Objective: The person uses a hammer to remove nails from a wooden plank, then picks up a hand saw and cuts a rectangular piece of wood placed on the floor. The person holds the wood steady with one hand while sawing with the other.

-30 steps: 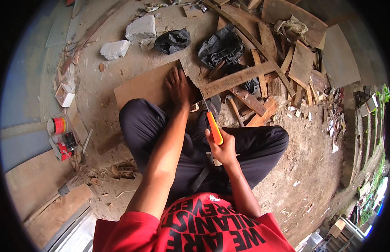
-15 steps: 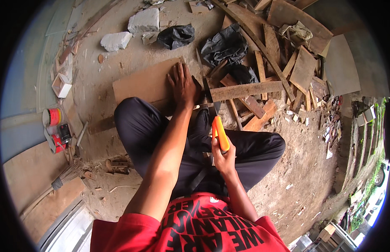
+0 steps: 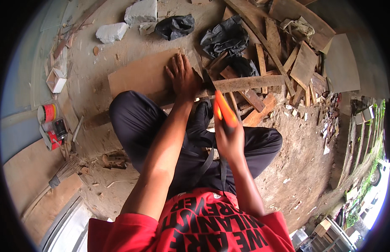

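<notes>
A flat brown plywood board (image 3: 140, 75) lay on the dirt floor (image 3: 304, 168) ahead of the crouched person's knees, its long axis running left to right. The left hand (image 3: 182, 75) pressed flat on its right end, fingers spread. The right hand (image 3: 229, 140), nearer the body, was clamped around an orange-handled cutting tool (image 3: 224, 110) pointing toward the board. Far left stood a red-and-white round tin (image 3: 48, 113) beside a small white box (image 3: 56, 80).

Two hands: left hand (image 3: 182, 75), right hand (image 3: 229, 140). One orange knife (image 3: 225, 110). Two white stone blocks (image 3: 141, 11). One red can (image 3: 48, 112). One flat board (image 3: 142, 76).
</notes>
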Motion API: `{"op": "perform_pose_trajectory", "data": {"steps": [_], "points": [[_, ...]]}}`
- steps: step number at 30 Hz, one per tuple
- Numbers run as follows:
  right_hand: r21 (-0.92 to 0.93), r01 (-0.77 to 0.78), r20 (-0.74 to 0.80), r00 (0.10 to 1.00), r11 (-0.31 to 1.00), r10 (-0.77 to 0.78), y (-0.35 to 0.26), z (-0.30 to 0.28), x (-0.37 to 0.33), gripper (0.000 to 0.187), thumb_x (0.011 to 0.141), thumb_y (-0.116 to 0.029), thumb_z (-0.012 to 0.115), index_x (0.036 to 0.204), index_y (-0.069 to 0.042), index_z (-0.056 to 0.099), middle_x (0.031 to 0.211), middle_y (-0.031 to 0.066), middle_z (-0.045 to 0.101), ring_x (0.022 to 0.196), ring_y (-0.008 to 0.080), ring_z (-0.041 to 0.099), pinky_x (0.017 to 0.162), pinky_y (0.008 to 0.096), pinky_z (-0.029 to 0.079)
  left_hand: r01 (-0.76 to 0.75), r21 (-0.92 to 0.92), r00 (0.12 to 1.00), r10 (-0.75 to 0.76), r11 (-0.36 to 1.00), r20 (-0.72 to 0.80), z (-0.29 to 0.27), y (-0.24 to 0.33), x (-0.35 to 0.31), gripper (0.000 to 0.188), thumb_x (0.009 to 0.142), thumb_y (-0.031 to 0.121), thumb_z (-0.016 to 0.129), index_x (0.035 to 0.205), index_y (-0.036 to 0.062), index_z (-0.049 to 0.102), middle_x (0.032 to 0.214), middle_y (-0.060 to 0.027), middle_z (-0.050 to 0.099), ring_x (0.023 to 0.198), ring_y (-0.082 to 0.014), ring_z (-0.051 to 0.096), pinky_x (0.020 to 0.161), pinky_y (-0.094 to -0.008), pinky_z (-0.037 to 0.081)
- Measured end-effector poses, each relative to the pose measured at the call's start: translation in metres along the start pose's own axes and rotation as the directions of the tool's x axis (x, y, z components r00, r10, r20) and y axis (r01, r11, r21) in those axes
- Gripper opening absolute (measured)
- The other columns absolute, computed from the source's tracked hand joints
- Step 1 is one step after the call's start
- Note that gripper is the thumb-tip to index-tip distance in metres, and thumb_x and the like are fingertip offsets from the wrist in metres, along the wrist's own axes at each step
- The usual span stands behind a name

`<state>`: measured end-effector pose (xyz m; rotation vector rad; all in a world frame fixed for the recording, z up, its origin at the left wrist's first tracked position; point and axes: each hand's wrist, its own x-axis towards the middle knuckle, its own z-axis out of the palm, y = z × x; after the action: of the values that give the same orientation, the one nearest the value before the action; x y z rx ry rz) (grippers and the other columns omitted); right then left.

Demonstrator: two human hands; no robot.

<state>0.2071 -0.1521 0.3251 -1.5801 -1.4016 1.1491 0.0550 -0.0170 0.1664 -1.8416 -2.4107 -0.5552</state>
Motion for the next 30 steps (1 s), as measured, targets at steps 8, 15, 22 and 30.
{"op": "perform_pose_trajectory", "data": {"steps": [8,15,22,30], "points": [[-0.057,0.065,-0.029,0.997,0.996,-0.067,0.024,0.041,0.048,0.029,0.094,-0.026,0.071,0.092,0.002,0.064,0.07,0.0216,0.064,0.065,0.0312,0.068,0.062,0.0405,0.05,0.027,-0.03,0.998,-0.026,0.999,0.055,-0.011,0.001,0.004,0.079,0.083,0.029,0.059,0.153,-0.0001,0.036,0.161,-0.0166,0.035,0.153,-0.0338,0.023,0.123,-0.0599,0.012],[-0.003,0.057,-0.062,0.996,0.998,-0.057,0.067,0.034,-0.011,0.03,0.096,-0.019,0.071,0.078,0.001,0.057,0.057,0.0111,0.051,0.053,0.0105,0.042,0.05,0.0341,0.041,-0.014,-0.135,1.0,0.012,0.991,-0.011,-0.006,0.0,0.002,0.071,0.086,0.026,0.057,0.151,-0.0004,0.041,0.159,-0.0161,0.038,0.151,-0.0336,0.027,0.122,-0.0613,0.014],[-0.191,-0.201,0.074,0.973,0.961,0.218,-0.006,-0.049,-0.131,0.016,0.093,-0.009,0.07,0.088,0.003,0.06,0.06,0.0132,0.059,0.052,0.011,0.053,0.051,0.0311,0.044,0.004,0.025,0.999,-0.003,1.0,-0.04,-0.01,0.003,-0.002,0.06,0.092,0.028,0.058,0.146,0.0028,0.047,0.156,-0.0139,0.042,0.146,-0.0307,0.038,0.118,-0.062,0.026],[-0.094,-0.239,0.053,0.968,0.967,0.244,-0.008,-0.006,0.009,0.028,0.096,-0.023,0.065,0.1,0.005,0.067,0.074,0.0155,0.068,0.072,0.0184,0.068,0.066,0.0373,0.051,-0.005,0.0,0.999,0.005,1.0,-0.044,-0.013,0.003,0.0,0.059,0.096,0.03,0.051,0.148,0.0026,0.045,0.159,-0.014,0.039,0.148,-0.0321,0.034,0.12,-0.0609,0.022]]}}
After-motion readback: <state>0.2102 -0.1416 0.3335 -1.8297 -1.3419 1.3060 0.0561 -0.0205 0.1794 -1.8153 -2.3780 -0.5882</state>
